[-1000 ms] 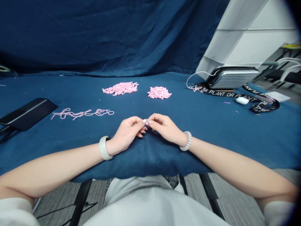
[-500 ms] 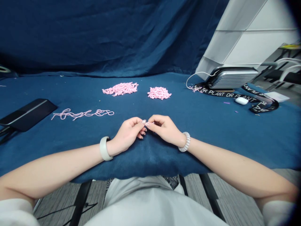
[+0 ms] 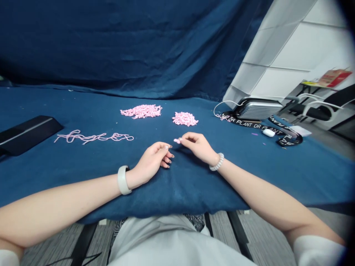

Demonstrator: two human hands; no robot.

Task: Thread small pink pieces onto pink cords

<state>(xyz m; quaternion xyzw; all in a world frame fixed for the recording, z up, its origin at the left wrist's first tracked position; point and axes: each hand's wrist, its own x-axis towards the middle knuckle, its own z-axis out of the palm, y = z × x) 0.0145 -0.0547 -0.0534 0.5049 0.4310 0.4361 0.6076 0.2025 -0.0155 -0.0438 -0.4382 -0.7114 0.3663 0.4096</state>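
My right hand (image 3: 198, 147) pinches a small pink piece (image 3: 176, 140) between thumb and index finger, its end sticking out to the left. The piece looks like a bit of knotted yarn, too small to tell for sure. Just left of it, my left hand (image 3: 151, 160) has its thumb pressed to the index finger, the other fingers loosely curled. Whether anything is in that pinch I cannot make out. Beyond the hands lie two heaps of similar pink pieces, a wider left heap (image 3: 141, 111) and a rounder right heap (image 3: 185, 118). Loose pink yarn strands (image 3: 94, 137) stretch across the cloth at left.
A dark blue cloth (image 3: 116, 195) covers the table. At left rests a black flat-topped object (image 3: 29, 133). On the right are a silver ribbed device (image 3: 259, 110) with a white cable, a black lettered strap (image 3: 244, 123) and a white earphone case (image 3: 268, 133).
My hands, which met at the fingertips, have drawn apart, and the pink piece now shows in my right hand. The camera view has shifted slightly.
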